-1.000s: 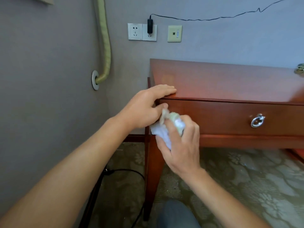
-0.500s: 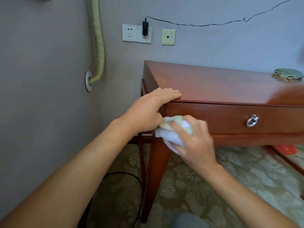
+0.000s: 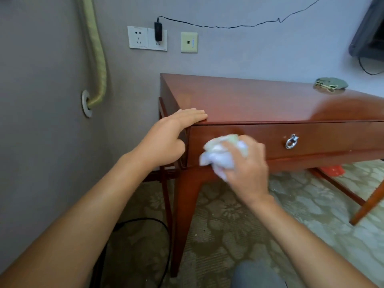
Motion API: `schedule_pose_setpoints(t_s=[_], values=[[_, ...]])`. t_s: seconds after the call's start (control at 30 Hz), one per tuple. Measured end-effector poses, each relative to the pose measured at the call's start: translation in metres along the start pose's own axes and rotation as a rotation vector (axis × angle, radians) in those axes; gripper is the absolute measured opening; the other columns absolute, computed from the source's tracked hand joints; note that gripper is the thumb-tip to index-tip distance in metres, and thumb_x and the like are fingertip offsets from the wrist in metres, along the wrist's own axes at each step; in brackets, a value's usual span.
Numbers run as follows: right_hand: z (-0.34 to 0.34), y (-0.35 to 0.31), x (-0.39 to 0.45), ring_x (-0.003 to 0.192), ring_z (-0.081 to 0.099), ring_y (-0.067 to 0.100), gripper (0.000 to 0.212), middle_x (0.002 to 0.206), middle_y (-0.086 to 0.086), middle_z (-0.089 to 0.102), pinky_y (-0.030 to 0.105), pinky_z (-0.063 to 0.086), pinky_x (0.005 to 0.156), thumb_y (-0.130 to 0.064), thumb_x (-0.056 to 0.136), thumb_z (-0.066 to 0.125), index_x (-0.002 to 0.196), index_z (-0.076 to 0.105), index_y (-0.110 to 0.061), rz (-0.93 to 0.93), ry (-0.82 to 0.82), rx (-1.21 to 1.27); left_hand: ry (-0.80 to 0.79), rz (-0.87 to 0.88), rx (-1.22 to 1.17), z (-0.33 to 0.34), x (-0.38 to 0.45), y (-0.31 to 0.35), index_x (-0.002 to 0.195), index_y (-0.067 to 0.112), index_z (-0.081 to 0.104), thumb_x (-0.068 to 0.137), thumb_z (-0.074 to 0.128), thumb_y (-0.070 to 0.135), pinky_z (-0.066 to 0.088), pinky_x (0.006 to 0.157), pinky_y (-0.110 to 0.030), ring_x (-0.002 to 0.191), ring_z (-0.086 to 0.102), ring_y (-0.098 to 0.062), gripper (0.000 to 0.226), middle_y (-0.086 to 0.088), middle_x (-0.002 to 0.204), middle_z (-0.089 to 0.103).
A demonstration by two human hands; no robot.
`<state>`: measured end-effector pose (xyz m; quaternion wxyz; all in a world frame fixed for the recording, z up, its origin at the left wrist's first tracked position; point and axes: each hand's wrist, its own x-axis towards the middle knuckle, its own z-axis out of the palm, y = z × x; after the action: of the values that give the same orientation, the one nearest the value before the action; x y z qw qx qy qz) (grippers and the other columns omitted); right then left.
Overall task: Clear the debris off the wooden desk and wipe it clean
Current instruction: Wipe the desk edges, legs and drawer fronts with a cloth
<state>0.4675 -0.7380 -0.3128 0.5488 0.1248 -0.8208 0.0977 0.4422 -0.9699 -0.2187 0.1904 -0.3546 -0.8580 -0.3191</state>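
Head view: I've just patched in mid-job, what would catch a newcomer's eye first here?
First, the right hand gripping a crumpled white cloth against the drawer front of the wooden desk, left of the ring pull. Next, the left hand resting flat on the desk's near left corner. A small green pouch lies on the far right of the desktop.

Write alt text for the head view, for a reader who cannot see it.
A right hand presses a crumpled white cloth against the drawer front of a wooden desk, while the left hand rests flat on the desk's near corner. A small green pouch lies on the far desktop.
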Motion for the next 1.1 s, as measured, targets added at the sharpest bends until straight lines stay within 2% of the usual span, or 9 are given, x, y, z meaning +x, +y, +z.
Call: schedule_pose_setpoints(t_s=[0.13, 0.3, 0.47, 0.67, 0.7, 0.77, 0.83, 1.0, 1.1], values=[[0.003, 0.002, 0.009, 0.112, 0.055, 0.037, 0.043, 0.125, 0.014, 0.055, 0.045, 0.047, 0.098, -0.039, 0.092, 0.065, 0.129, 0.068, -0.018, 0.577, 0.166, 0.133, 0.098, -0.031, -0.007, 0.012, -0.004, 0.007, 0.149, 0.022, 0.056, 0.075, 0.054, -0.004, 0.01, 0.125, -0.017, 0.15, 0.033, -0.005, 0.079, 0.009, 0.156, 0.049], [-0.001, -0.017, -0.01, 0.105, 0.052, 0.034, 0.042, 0.125, 0.013, 0.059, 0.04, 0.05, 0.084, -0.033, 0.087, 0.069, 0.127, 0.069, -0.022, -0.045, -0.097, 0.06, 0.191, 0.001, 0.087, 0.019, -0.003, 0.008, 0.145, 0.025, 0.06, 0.096, 0.059, 0.028, 0.019, 0.128, -0.029, 0.147, 0.041, -0.006, 0.049, 0.011, 0.152, 0.054], [-0.019, 0.037, 0.022, 0.121, 0.049, 0.034, 0.055, 0.136, 0.012, 0.049, 0.04, 0.041, 0.105, -0.035, 0.094, 0.063, 0.148, 0.055, -0.027, 0.712, 0.208, 0.118, 0.284, 0.021, 0.174, 0.03, -0.004, 0.009, 0.143, 0.02, 0.062, 0.098, 0.07, 0.033, 0.025, 0.127, -0.037, 0.144, 0.047, -0.014, 0.047, 0.003, 0.148, 0.059], [-0.014, 0.021, 0.0, 0.115, 0.055, 0.039, 0.048, 0.136, 0.003, 0.048, 0.052, 0.047, 0.099, -0.024, 0.091, 0.075, 0.134, 0.059, -0.034, -0.159, -0.112, 0.026, 0.33, 0.092, 0.352, 0.031, -0.006, 0.014, 0.139, 0.013, 0.064, 0.098, 0.069, 0.031, 0.032, 0.121, -0.035, 0.138, 0.054, -0.02, 0.045, -0.003, 0.142, 0.064], [-0.018, 0.033, 0.007, 0.113, 0.06, 0.03, 0.04, 0.13, -0.009, 0.054, 0.048, 0.048, 0.098, -0.018, 0.09, 0.075, 0.124, 0.066, -0.038, -0.132, -0.052, 0.052, 0.325, 0.098, 0.37, 0.03, -0.005, 0.015, 0.139, 0.012, 0.064, 0.098, 0.069, 0.03, 0.032, 0.121, -0.036, 0.137, 0.054, -0.021, 0.044, -0.004, 0.142, 0.064], [-0.023, 0.048, 0.023, 0.117, 0.056, 0.011, 0.033, 0.128, -0.026, 0.055, 0.036, 0.046, 0.102, -0.021, 0.096, 0.071, 0.121, 0.069, -0.043, 0.256, 0.118, 0.128, 0.332, 0.107, 0.398, 0.03, -0.005, 0.016, 0.138, 0.011, 0.065, 0.099, 0.069, 0.03, 0.032, 0.121, -0.036, 0.136, 0.055, -0.022, 0.044, -0.005, 0.141, 0.064], [-0.014, 0.042, 0.018, 0.123, 0.047, 0.025, 0.045, 0.147, -0.002, 0.046, 0.042, 0.043, 0.107, -0.032, 0.099, 0.065, 0.144, 0.058, -0.033, 0.574, 0.212, 0.037, 0.35, 0.122, 0.443, 0.033, -0.006, 0.015, 0.137, 0.01, 0.065, 0.1, 0.067, 0.03, 0.034, 0.123, -0.041, 0.135, 0.057, -0.024, 0.042, -0.006, 0.14, 0.065], [0.007, 0.007, -0.028, 0.103, 0.049, 0.038, 0.051, 0.138, 0.005, 0.043, 0.05, 0.047, 0.091, -0.017, 0.088, 0.075, 0.133, 0.057, -0.032, 0.143, 0.048, -0.006, 0.338, 0.16, 0.639, 0.032, -0.001, 0.017, 0.133, 0.006, 0.064, 0.102, 0.063, 0.023, 0.035, 0.121, -0.051, 0.128, 0.062, -0.032, 0.035, -0.014, 0.136, 0.066], [0.004, -0.006, -0.038, 0.097, 0.052, 0.036, 0.041, 0.135, 0.005, 0.047, 0.049, 0.049, 0.084, -0.015, 0.089, 0.078, 0.127, 0.068, -0.027, -0.079, 0.04, 0.045, 0.279, 0.174, 0.82, 0.036, 0.008, 0.031, 0.105, -0.001, 0.064, 0.088, 0.053, 0.015, 0.04, 0.113, -0.053, 0.1, 0.067, -0.041, 0.026, -0.021, 0.108, 0.069]])
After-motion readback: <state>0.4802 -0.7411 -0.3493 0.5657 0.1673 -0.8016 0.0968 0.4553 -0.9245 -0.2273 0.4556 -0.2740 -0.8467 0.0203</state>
